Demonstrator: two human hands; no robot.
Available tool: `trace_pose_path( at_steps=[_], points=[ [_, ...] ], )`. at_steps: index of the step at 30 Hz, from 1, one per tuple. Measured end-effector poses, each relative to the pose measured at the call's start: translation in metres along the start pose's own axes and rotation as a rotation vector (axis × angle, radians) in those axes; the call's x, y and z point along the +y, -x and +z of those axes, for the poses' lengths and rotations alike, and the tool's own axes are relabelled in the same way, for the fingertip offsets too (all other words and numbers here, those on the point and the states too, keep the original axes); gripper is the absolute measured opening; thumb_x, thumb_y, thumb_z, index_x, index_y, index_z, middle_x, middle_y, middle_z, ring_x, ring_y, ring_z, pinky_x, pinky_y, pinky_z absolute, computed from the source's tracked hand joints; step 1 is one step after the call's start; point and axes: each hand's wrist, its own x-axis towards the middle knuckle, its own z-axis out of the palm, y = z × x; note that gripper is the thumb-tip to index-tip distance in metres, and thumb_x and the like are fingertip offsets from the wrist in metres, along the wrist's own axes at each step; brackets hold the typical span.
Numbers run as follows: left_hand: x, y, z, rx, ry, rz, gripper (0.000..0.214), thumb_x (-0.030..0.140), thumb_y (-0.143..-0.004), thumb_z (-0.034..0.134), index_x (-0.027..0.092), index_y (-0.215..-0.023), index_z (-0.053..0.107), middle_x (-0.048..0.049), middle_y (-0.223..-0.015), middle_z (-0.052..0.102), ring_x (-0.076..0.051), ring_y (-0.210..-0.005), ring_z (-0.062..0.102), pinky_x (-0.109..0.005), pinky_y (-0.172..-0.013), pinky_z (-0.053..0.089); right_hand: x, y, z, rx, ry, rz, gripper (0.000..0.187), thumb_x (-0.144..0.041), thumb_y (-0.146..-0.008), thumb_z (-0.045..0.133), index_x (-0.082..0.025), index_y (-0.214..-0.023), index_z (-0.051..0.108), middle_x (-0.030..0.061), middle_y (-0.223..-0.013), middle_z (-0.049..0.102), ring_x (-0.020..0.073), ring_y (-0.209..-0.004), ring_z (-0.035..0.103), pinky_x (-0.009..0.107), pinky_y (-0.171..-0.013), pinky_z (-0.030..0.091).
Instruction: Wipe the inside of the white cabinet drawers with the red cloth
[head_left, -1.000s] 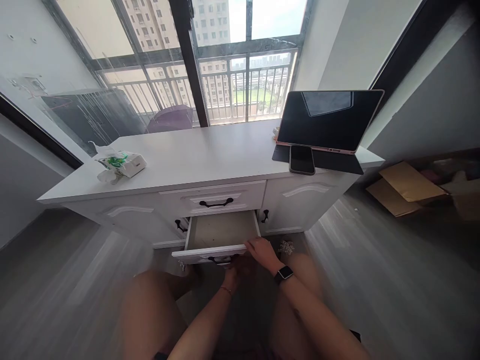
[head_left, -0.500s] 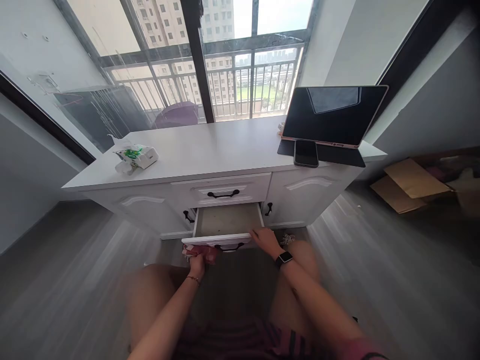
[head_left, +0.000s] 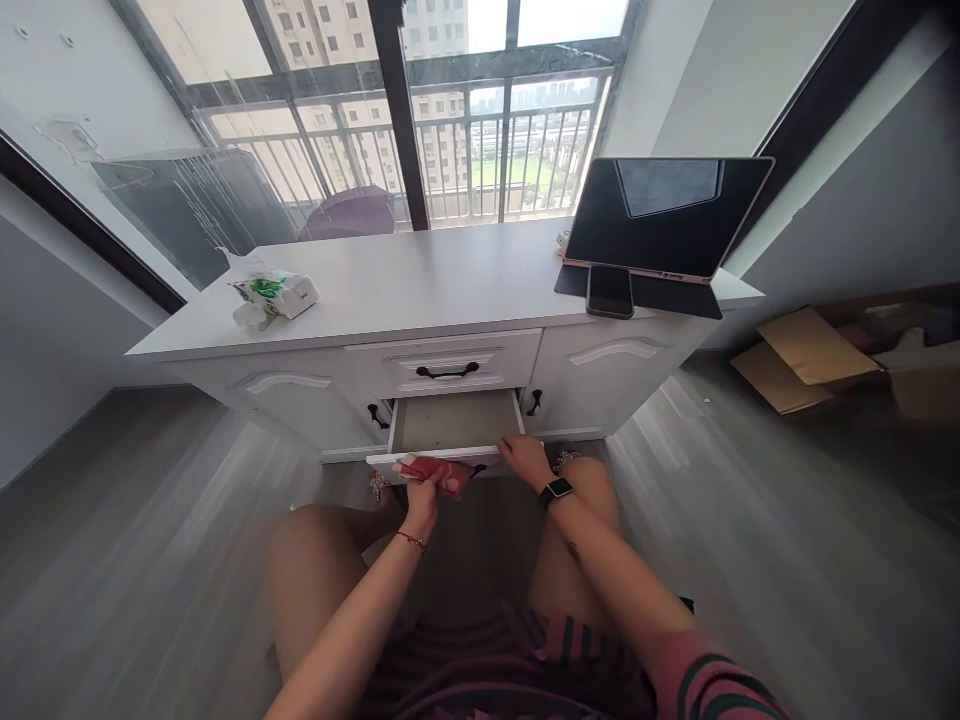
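A pulled-out white drawer (head_left: 454,422) in the low cabinet shows its bare pale bottom. My left hand (head_left: 421,504) is closed around a reddish-pink cloth (head_left: 451,478) with light patches. The cloth lies against the left and middle part of the drawer front, over part of its black handle (head_left: 478,470). At the right end of the drawer front, my right hand (head_left: 526,461) has its fingers hooked over the top edge, gripping it. A shut drawer with a black handle (head_left: 447,370) is directly above.
On the white cabinet top (head_left: 435,280) stand a tissue pack (head_left: 281,295) at left, and a phone (head_left: 609,291) and a propped tablet (head_left: 667,215) at right. Open cardboard boxes (head_left: 817,345) lie on the right floor. My knees flank the drawer. Behind the cabinet are tall windows.
My left hand has moved up and right with the cloth, from below the drawer front's left end onto its face. My right hand keeps its hold on the drawer edge.
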Motion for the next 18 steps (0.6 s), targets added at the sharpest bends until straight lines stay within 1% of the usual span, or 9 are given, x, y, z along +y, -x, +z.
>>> trace_pose_path(
  at_steps=[3, 6, 8, 10, 12, 14, 18],
  points=[
    [-0.017, 0.016, 0.033, -0.041, 0.095, -0.058, 0.028, 0.012, -0.052, 0.080, 0.015, -0.070, 0.059, -0.0008, -0.069, 0.065, -0.015, -0.065, 0.062, -0.031, -0.073, 0.049, 0.000, 0.000, 0.002, 0.017, 0.006, 0.002, 0.053, -0.043, -0.101, 0.026, -0.017, -0.089, 0.071, 0.0103, -0.090, 0.074, 0.0207, -0.087, 0.067, 0.027, -0.075, 0.039],
    [-0.031, 0.029, 0.062, -0.103, 0.165, -0.127, 0.029, 0.010, -0.048, 0.081, 0.014, -0.068, 0.061, -0.0018, -0.067, 0.066, -0.016, -0.063, 0.063, -0.033, -0.074, 0.049, 0.001, 0.000, 0.003, 0.027, 0.008, -0.004, 0.052, -0.041, -0.102, 0.027, -0.017, -0.088, 0.071, 0.0104, -0.091, 0.074, 0.0202, -0.088, 0.067, 0.027, -0.077, 0.038],
    [-0.037, 0.035, 0.075, -0.137, 0.193, -0.168, 0.028, 0.008, -0.047, 0.081, 0.013, -0.066, 0.062, -0.0026, -0.065, 0.067, -0.017, -0.062, 0.063, -0.035, -0.075, 0.049, 0.002, 0.001, 0.003, 0.032, 0.006, -0.015, 0.051, -0.040, -0.102, 0.028, -0.017, -0.089, 0.071, 0.0101, -0.091, 0.074, 0.0198, -0.088, 0.066, 0.027, -0.078, 0.038],
    [-0.039, 0.036, 0.080, -0.150, 0.212, -0.190, 0.027, 0.006, -0.047, 0.081, 0.013, -0.065, 0.062, -0.0026, -0.064, 0.067, -0.017, -0.061, 0.064, -0.036, -0.076, 0.049, 0.002, 0.001, 0.003, 0.035, 0.002, -0.026, 0.051, -0.040, -0.102, 0.027, -0.017, -0.088, 0.071, 0.0094, -0.091, 0.074, 0.0196, -0.088, 0.066, 0.026, -0.078, 0.038],
    [-0.035, 0.034, 0.074, -0.146, 0.229, -0.192, 0.027, 0.004, -0.048, 0.081, 0.013, -0.066, 0.063, -0.0027, -0.065, 0.068, -0.017, -0.062, 0.065, -0.036, -0.077, 0.049, 0.003, 0.001, 0.002, 0.039, -0.001, -0.029, 0.052, -0.041, -0.102, 0.027, -0.018, -0.087, 0.071, 0.0091, -0.090, 0.074, 0.0196, -0.087, 0.067, 0.027, -0.077, 0.038],
    [-0.026, 0.028, 0.059, -0.132, 0.239, -0.184, 0.025, 0.002, -0.050, 0.079, 0.012, -0.067, 0.063, -0.0036, -0.067, 0.069, -0.017, -0.064, 0.065, -0.034, -0.076, 0.050, 0.003, 0.000, 0.001, 0.043, -0.001, -0.022, 0.053, -0.042, -0.102, 0.026, -0.018, -0.086, 0.071, 0.0094, -0.088, 0.074, 0.0198, -0.085, 0.067, 0.027, -0.074, 0.038],
    [0.003, 0.009, 0.013, -0.063, 0.235, -0.150, 0.021, -0.002, -0.057, 0.075, 0.011, -0.068, 0.064, -0.0056, -0.071, 0.070, -0.015, -0.064, 0.065, -0.030, -0.071, 0.051, 0.002, -0.001, 0.005, 0.056, -0.002, -0.001, 0.056, -0.043, -0.102, 0.025, -0.017, -0.083, 0.071, 0.0105, -0.083, 0.074, 0.0200, -0.079, 0.067, 0.027, -0.069, 0.037]
  ],
)
